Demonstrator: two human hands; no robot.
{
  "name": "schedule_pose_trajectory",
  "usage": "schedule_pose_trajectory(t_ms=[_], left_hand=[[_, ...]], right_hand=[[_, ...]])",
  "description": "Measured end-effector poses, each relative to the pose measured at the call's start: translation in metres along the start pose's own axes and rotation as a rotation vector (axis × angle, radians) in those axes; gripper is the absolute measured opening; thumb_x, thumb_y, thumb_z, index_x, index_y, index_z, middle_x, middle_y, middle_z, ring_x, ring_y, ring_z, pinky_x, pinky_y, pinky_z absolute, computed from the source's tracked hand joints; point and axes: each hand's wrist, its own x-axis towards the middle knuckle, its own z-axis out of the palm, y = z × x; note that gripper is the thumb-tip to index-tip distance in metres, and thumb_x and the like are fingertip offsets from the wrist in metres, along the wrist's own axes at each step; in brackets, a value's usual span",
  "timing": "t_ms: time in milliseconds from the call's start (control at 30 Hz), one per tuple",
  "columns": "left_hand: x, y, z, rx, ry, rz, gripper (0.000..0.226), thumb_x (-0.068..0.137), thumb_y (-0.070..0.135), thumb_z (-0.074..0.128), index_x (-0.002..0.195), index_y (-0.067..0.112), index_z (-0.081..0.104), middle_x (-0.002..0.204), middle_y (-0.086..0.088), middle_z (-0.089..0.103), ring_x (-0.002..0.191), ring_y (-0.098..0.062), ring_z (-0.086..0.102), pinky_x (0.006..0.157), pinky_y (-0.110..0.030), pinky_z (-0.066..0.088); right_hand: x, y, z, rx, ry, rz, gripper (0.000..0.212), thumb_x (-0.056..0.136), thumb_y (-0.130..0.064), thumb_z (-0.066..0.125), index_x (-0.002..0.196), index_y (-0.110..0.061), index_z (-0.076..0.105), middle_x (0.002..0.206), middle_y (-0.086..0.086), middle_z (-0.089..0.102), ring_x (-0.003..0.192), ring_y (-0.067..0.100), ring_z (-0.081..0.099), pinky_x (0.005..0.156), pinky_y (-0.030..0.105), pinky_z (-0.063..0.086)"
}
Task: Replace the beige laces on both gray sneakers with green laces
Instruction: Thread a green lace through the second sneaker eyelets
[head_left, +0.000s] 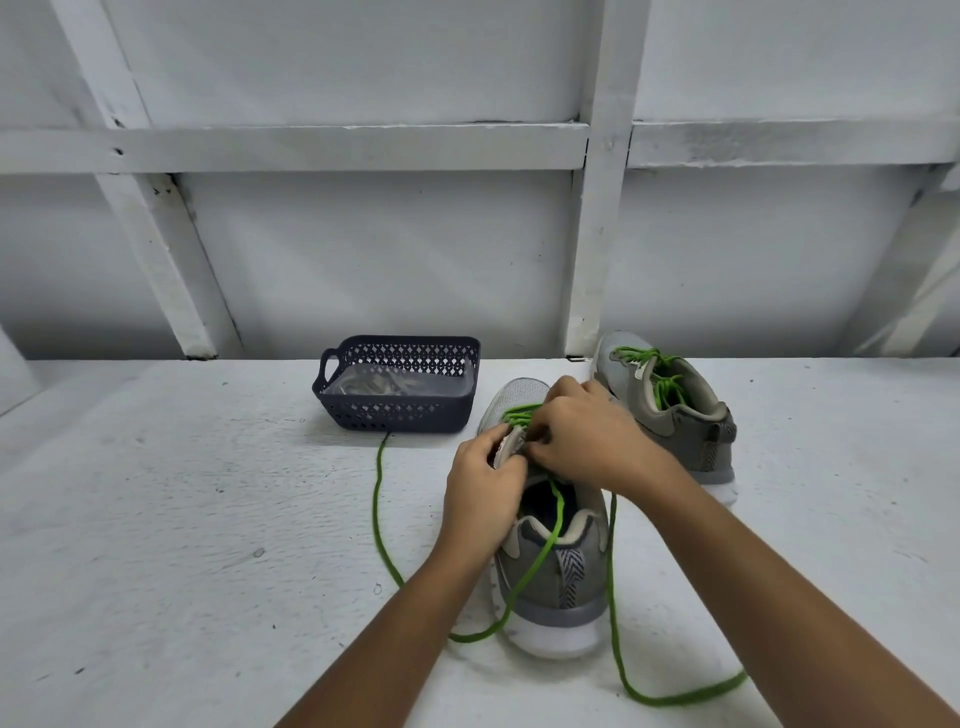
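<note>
Head-height view down onto a white bench (182, 519). At centre, near sneaker (550, 571), gray, heel toward the viewer, laced in green through the lower eyelets only. Left hand (483, 483) clamped on the tongue (511, 447), pinching and lifting it. Right hand (587, 436) touching the left, fingers curled down over the eyelet row; impossible to tell what is pinched beneath the knuckles. Green lace (378, 509) trailing in two loose ends: one out over the heel and curving left across the bench toward the basket, one running right past the heel. Behind and right, far sneaker (670, 410), already laced in green. Behind and left, dark basket (410, 342) with a pale coil inside, probably the removed beige laces (363, 385).

Probably mid-threading on the second shoe, well past halfway. Risks from here:
- Skipping or mismatching an eyelet, easy behind two hands covering the row.
- Uneven ends, judging by the seemingly longer left trail.
- A loose end caught under a forearm or the sole and dragged, slackening finished crossings.
- A twist left in the lace.
</note>
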Motion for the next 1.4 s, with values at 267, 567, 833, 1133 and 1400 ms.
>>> schedule_pose_trajectory(t_ms=[267,567,833,1133,1400], left_hand=[[0.001,-0.002,0.001,-0.001,0.008,-0.005,0.044,0.086,0.018,0.052,0.13,0.021,0.055,0.127,0.0,0.055,0.115,-0.014,0.054,0.101,-0.038,0.045],[0.005,-0.005,0.002,0.011,0.012,0.018,0.044,0.09,0.011,0.052,0.132,0.02,0.052,0.132,0.0,0.051,0.116,-0.01,0.05,0.098,-0.025,0.042],[0.007,-0.007,-0.001,0.025,-0.011,0.031,0.041,0.091,0.015,0.053,0.132,0.021,0.052,0.132,0.0,0.051,0.116,-0.012,0.05,0.096,-0.026,0.042],[0.002,0.01,-0.004,0.052,0.04,0.285,0.041,0.087,0.059,0.048,0.104,0.026,0.064,0.109,0.012,0.051,0.108,-0.002,0.046,0.091,-0.013,0.036],[-0.002,0.036,-0.008,0.283,-0.251,0.418,0.028,0.086,0.043,0.056,0.08,0.02,0.071,0.073,0.014,0.059,0.079,-0.004,0.056,0.084,-0.033,0.045]], right_hand=[[-0.006,0.007,0.003,0.168,0.013,-0.076,0.02,0.09,-0.029,0.054,0.099,-0.02,0.069,0.119,0.005,0.043,0.116,0.026,0.037,0.099,0.044,0.038],[-0.017,0.014,0.002,0.198,-0.004,-0.147,0.009,0.09,-0.029,0.057,0.085,-0.026,0.063,0.117,0.0,0.04,0.116,0.021,0.036,0.099,0.041,0.038],[-0.02,0.014,-0.022,0.674,-0.002,0.056,0.023,0.091,-0.029,0.058,0.082,-0.009,0.065,0.096,0.007,0.063,0.088,0.015,0.056,0.077,0.029,0.041],[0.001,0.005,-0.059,1.933,-0.12,0.374,0.022,0.095,-0.015,0.041,0.076,-0.012,0.052,0.056,-0.001,0.055,0.047,0.009,0.052,0.045,0.015,0.043],[0.016,-0.005,-0.062,2.027,-0.052,0.38,0.02,0.097,-0.011,0.034,0.08,-0.008,0.045,0.069,0.008,0.06,0.063,0.017,0.055,0.059,0.026,0.047]])
